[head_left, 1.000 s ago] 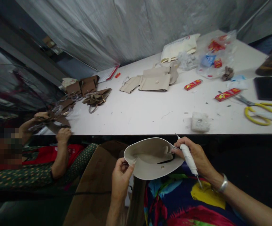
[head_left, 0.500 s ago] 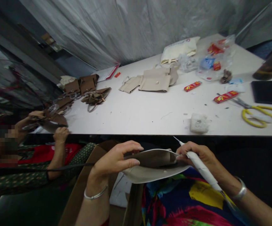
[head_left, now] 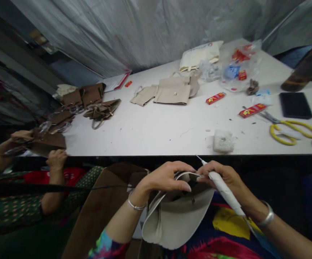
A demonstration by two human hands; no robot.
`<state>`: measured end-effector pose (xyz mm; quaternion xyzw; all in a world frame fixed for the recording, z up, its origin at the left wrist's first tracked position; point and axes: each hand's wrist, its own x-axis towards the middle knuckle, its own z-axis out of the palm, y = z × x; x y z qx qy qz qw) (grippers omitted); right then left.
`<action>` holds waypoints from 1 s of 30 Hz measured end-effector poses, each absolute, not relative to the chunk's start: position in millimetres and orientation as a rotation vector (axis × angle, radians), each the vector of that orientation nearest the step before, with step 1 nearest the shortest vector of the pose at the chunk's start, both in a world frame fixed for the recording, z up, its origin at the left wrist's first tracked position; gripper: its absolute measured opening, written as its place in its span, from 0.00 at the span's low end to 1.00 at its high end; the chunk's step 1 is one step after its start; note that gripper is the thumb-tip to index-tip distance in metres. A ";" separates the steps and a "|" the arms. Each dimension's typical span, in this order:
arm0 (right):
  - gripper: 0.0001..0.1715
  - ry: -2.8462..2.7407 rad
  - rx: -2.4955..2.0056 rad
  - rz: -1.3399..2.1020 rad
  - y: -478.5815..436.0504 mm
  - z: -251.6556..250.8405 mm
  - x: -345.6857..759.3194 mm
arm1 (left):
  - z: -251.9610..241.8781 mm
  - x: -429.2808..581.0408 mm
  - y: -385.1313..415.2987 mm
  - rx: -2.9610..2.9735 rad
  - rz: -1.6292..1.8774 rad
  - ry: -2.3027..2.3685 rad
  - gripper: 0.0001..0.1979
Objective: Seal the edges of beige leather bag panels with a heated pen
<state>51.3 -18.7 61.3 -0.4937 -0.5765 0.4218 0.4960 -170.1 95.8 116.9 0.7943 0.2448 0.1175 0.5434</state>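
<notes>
A beige handbag [head_left: 181, 219] with a small metal stud hangs below the table edge in front of my body, its mouth bent open. My left hand [head_left: 166, 176] is closed on the bag's upper rim, thumb on the inner side and fingers over the far edge. My right hand [head_left: 222, 176] grips a white-wrapped pen-shaped tool [head_left: 227, 196], with a thin tip pointing up and away and a cord at its lower end. The fingertips of that same hand pinch the bag's rim beside my left fingers. The bag's inside is mostly hidden.
On the white table [head_left: 145, 133] lie beige bag pieces [head_left: 172, 90], brown bags [head_left: 91, 95], yellow-handled scissors [head_left: 293, 131], red boxes [head_left: 253, 110] and a white block [head_left: 223, 141]. A cardboard box [head_left: 91, 216] stands below. At left, a co-worker's hands [head_left: 56, 158] hold a brown bag.
My left hand has moved right along the rim, close to my right hand. The handbag has tilted and folded, its front now hanging lower. The view has shifted slightly.
</notes>
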 end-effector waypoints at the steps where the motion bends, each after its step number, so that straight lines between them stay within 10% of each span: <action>1: 0.06 -1.371 -1.225 0.947 -18.3 60.6 50.2 | 112.4 -160.8 94.3 1.879 0.279 0.579 0.23; 16: 0.01 -1.323 -1.308 0.635 -11.4 28.2 47.9 | 63.1 -110.9 90.2 1.570 0.315 0.954 0.09; 30: 0.17 -1.001 -1.652 0.378 -12.5 25.7 137.0 | 46.3 -93.2 105.2 0.976 0.392 0.979 0.16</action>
